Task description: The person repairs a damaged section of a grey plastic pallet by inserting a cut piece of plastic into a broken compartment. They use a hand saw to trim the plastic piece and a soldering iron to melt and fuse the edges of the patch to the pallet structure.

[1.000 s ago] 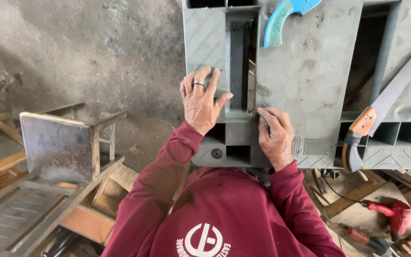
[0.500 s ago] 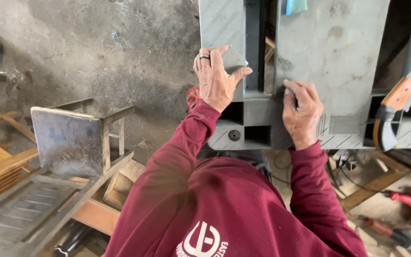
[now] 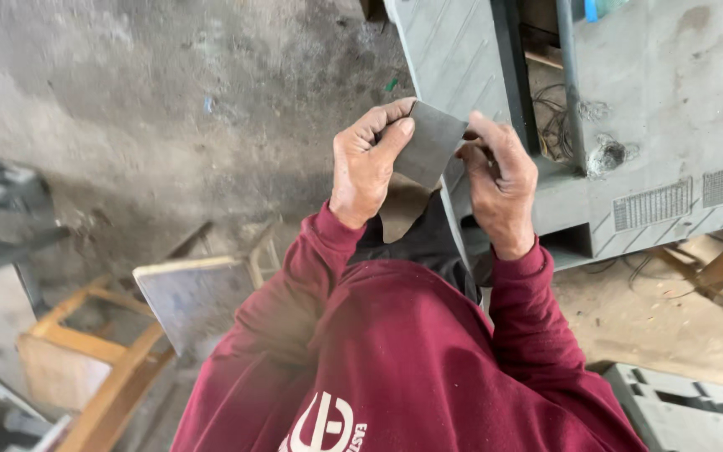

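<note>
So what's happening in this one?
A person in a maroon sweatshirt stands at a grey workbench and holds a small dark grey sheet, possibly sandpaper, up in front of the chest. The left hand pinches its left edge between thumb and fingers, and the right hand grips its right side. The sheet is lifted clear of the bench. A wooden frame and a grey board sit on the floor to the left.
</note>
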